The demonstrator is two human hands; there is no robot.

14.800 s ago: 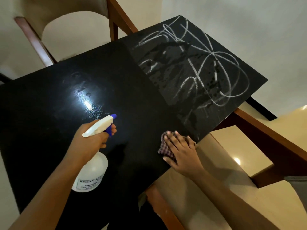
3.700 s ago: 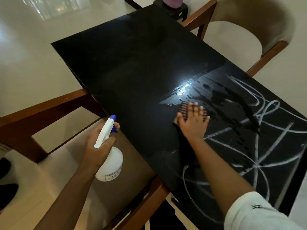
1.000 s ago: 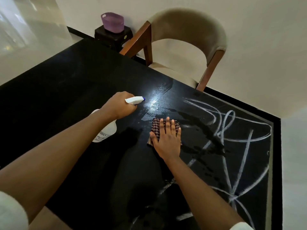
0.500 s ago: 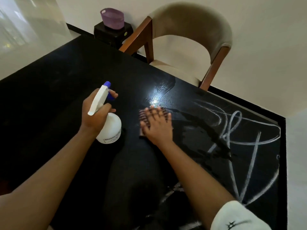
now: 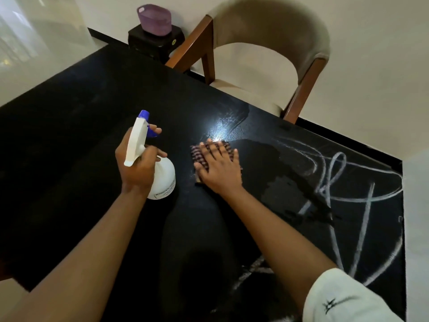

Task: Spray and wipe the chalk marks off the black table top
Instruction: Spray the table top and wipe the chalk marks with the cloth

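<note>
Centre of the frame: the left hand [image 5: 137, 168] and the right hand [image 5: 219, 170] are side by side over the black worktop [image 5: 69, 159], near each other but apart.
Left hand: grasps a white spray bottle [image 5: 163, 180] at the neck. The fingers curl round it and the forefinger lies on the blue trigger.
Spray bottle: stands roughly upright, with its blue nozzle toward the top of the frame. Its round body shows below and to the right of the hand. I cannot tell whether its base touches the worktop.
Right hand: lies flat and released, fingers straight and slightly spread, pressing a cloth [image 5: 202, 154] onto the worktop.
Cloth: dark and light checks. Most of it is hidden under the palm and fingers; its edge shows to the left of the fingers and just past the fingertips.
Wet patch [image 5: 222, 126]: a shiny smear with a bright glare lies just above the fingertips, with streaks running toward the upper right. A darker wet area spreads right of the hand into the chalk.
Chalk marks [image 5: 364, 228]: white loops and long straight strokes cover the right side of the worktop, from centre right to lower right. Fainter strokes lie at lower centre, beside the right forearm.
Left side of the worktop: black with faint dull smears.
Sleeve [image 5: 343, 298]: white with a small dark mark, at lower right.
Chair [image 5: 267, 26]: at top centre, with a wooden frame and a beige padded back, drawn up to the far edge of the worktop.
Basket [image 5: 154, 18]: purple, on a small black stand [image 5: 151, 40] at upper centre left.
</note>
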